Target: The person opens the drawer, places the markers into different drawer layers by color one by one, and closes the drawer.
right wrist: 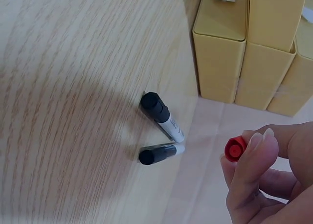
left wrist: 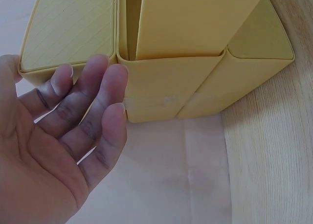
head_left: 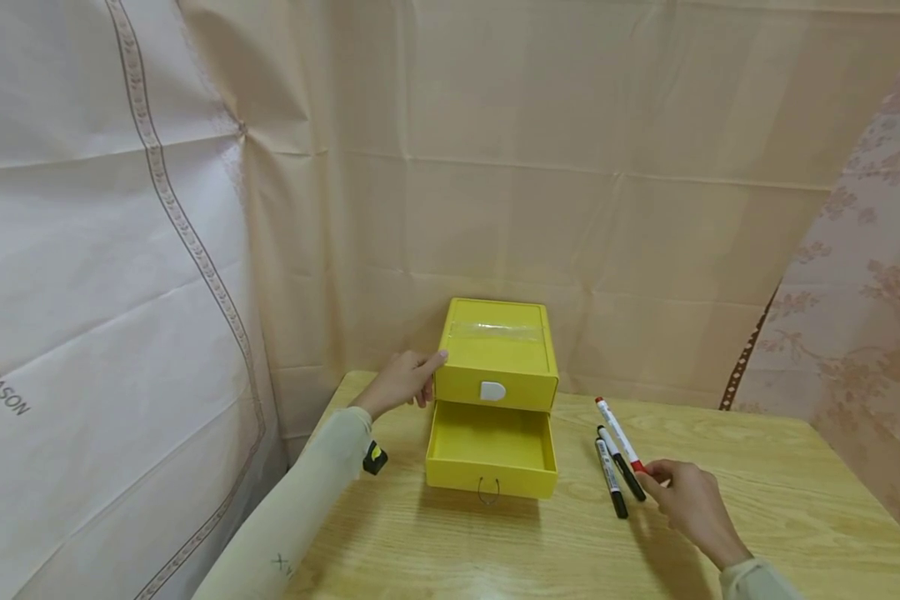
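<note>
A yellow drawer box stands against the cloth backdrop, its middle drawer pulled out and showing a bare inside. My left hand rests at the box's upper left edge, thumb on the front corner; in the left wrist view its fingers lie loosely bent beside the box wall. With thumb and fingers, my right hand pinches a white marker with red ends by its near end. Just left of it, two black-and-white markers lie on the table: one marker and another marker.
The wooden table carries everything. A small black thing with a yellow mark shows beside the left sleeve. White printed cloth hangs at the left, plain beige cloth behind, and flowered cloth at the right.
</note>
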The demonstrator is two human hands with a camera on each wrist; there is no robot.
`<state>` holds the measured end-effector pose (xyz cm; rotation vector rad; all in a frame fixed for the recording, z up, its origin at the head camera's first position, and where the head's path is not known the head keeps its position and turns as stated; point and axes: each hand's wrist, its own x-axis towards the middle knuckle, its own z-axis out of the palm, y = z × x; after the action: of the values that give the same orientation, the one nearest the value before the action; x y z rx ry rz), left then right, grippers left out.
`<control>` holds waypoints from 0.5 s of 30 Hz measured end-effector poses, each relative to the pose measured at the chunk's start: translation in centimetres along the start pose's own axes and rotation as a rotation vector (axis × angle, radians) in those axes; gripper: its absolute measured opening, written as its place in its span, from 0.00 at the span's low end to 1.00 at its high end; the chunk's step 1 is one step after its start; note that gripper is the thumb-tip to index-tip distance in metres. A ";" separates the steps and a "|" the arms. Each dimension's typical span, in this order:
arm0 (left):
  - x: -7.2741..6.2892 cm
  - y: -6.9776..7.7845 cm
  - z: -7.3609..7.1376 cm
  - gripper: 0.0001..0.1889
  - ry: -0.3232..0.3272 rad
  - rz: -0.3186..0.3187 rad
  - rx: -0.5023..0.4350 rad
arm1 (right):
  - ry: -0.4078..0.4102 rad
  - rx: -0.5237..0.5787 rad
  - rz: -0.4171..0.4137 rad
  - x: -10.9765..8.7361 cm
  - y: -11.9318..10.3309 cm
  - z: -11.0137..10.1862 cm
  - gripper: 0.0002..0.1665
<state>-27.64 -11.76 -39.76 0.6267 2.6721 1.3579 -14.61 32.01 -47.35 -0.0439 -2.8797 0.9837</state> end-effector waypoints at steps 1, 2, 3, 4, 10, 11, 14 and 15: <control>0.0 0.0 0.0 0.37 -0.001 0.001 -0.002 | -0.003 0.002 0.003 0.0 0.0 0.0 0.15; 0.0 0.0 0.0 0.37 -0.001 0.002 -0.005 | -0.004 0.003 0.003 -0.1 -0.1 0.0 0.15; -0.1 0.0 0.0 0.37 -0.001 0.003 -0.007 | -0.005 0.005 0.003 -0.1 -0.1 0.0 0.15; -0.1 0.0 0.0 0.37 0.000 0.004 -0.009 | -0.005 0.004 0.001 -0.1 -0.1 0.0 0.15; -0.1 0.0 0.0 0.37 0.004 0.007 -0.005 | -0.002 0.009 -0.011 -0.1 -0.3 0.0 0.16; 0.0 -0.1 0.0 0.38 0.003 0.007 -0.003 | -0.001 0.011 -0.013 -0.1 -0.3 0.0 0.16; 0.0 -0.1 0.0 0.38 -0.001 0.006 0.001 | 0.004 0.014 -0.021 -0.1 -0.5 0.0 0.17; 0.0 -0.1 0.0 0.38 -0.002 0.004 0.001 | 0.007 0.015 -0.025 -0.2 -0.6 0.0 0.17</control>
<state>-27.69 -11.77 -39.81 0.6340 2.6713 1.3568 -14.45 31.56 -46.99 -0.0107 -2.8594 0.9990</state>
